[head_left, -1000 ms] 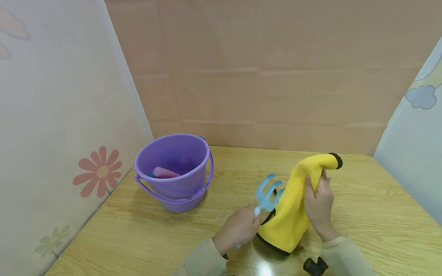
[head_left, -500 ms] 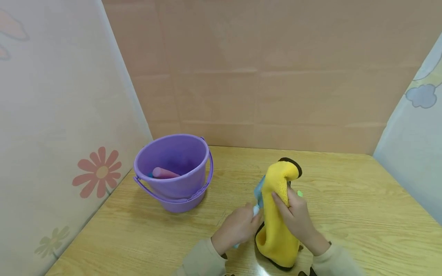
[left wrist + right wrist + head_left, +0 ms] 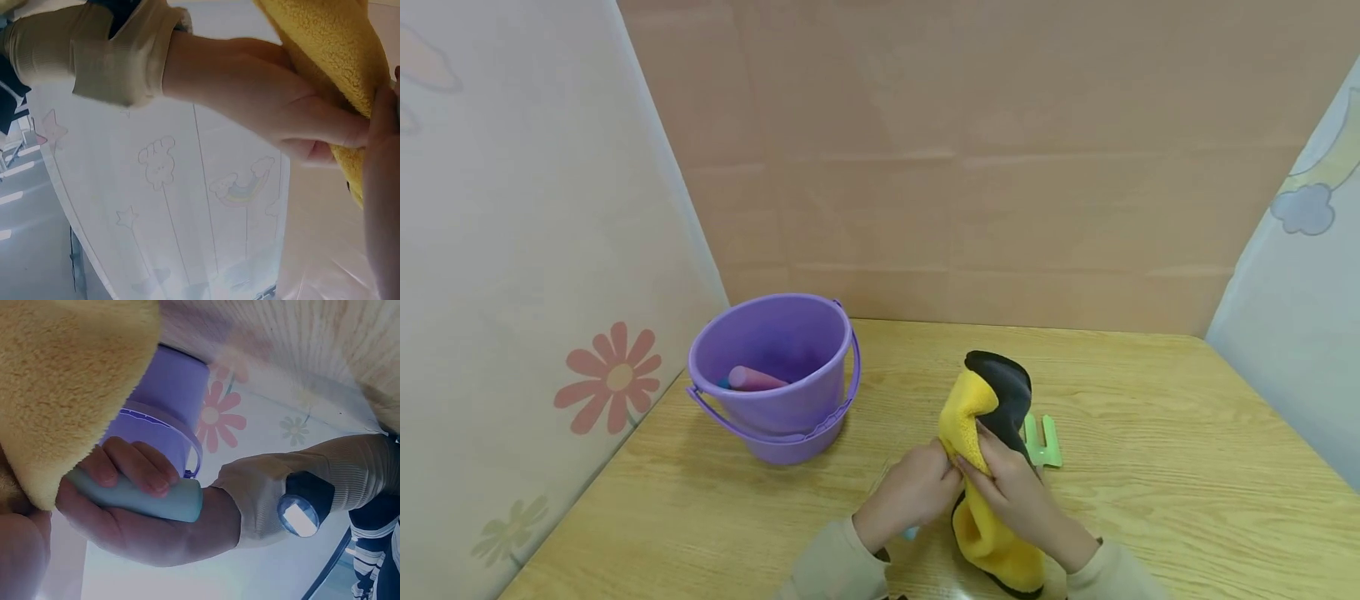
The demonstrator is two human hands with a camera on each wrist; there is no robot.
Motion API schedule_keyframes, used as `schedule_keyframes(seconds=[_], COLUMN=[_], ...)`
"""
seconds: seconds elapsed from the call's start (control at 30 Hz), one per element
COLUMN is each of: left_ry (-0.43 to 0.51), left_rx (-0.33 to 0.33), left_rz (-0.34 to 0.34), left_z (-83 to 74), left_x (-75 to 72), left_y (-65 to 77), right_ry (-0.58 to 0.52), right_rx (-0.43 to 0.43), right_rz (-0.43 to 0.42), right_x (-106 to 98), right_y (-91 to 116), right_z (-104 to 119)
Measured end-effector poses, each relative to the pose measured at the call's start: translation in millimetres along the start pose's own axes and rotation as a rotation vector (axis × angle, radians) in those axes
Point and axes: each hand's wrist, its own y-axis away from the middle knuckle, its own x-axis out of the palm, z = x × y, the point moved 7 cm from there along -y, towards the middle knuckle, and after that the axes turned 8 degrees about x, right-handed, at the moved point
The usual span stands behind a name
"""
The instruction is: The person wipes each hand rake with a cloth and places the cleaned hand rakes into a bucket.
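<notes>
My left hand (image 3: 910,487) grips a light blue garden hand fork (image 3: 150,499) by its handle. The fork's tines are hidden behind the cloth and hands. With my right hand (image 3: 1018,493) I pinch a yellow towel (image 3: 996,533) with a black edge and dark reverse side. The towel is bunched up right at the fork's neck, and both hands meet there in the head view. Its dark part (image 3: 1003,396) folds over the top, while the lower end hangs close over the table. In the left wrist view, the right fingers press into the yellow pile.
A purple bucket (image 3: 767,427) with its handle down stands at left on the wooden table (image 3: 1187,467). Inside it lies a pink cylindrical handle (image 3: 754,379). Just beyond the right hand lies a green fork-like tool (image 3: 1042,442), partly covered by the towel.
My right hand has brought the towel leftward, over the fork's tines and down to its neck. The dark side now shows, and the green tool has come into view. The left hand has barely moved.
</notes>
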Motion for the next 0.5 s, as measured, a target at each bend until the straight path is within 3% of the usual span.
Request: schedule_keyframes(seconds=[0.17, 0.5], left_ry=[0.081, 0.103], left_rx=[0.001, -0.006], left_rz=[0.023, 0.018], left_z=[-1.6, -3.7], left_x=[1.6, 4.4], left_y=[1.0, 2.1], right_ry=[0.072, 0.099], right_rx=[-0.007, -0.002], right_rz=[-0.018, -0.067], right_x=[-1.3, -1.2], right_y=[-0.6, -3.6], right_z=[-2.5, -7.9])
